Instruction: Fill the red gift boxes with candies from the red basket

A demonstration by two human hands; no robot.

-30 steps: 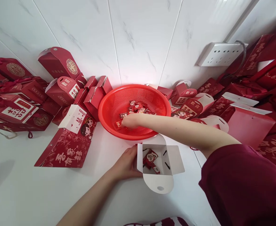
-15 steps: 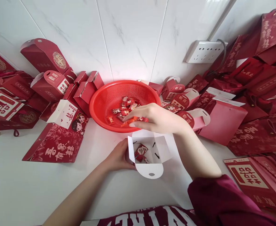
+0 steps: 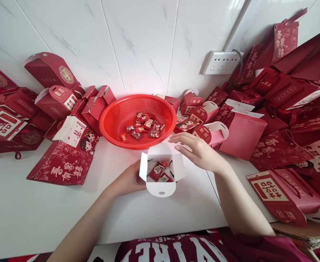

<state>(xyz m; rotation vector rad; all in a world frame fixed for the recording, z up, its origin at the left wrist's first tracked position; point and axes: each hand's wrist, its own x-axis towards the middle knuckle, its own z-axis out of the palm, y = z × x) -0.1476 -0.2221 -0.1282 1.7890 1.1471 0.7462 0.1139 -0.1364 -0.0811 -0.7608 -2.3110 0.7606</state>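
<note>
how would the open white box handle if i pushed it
The open white box looks like thin folded card, so probably light. Its walls may flex, since the top flaps stand open. The few wrapped sweets inside would likely slide around.

Basket bright red; open box white inside.

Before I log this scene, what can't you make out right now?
- Left hand: fingertips hidden behind the open box, head view.
- Sweets in the box: the lowest are covered by those on top.
- Shirt print: cut off by the bottom edge.
- Power strip: small markings too tiny.
</note>
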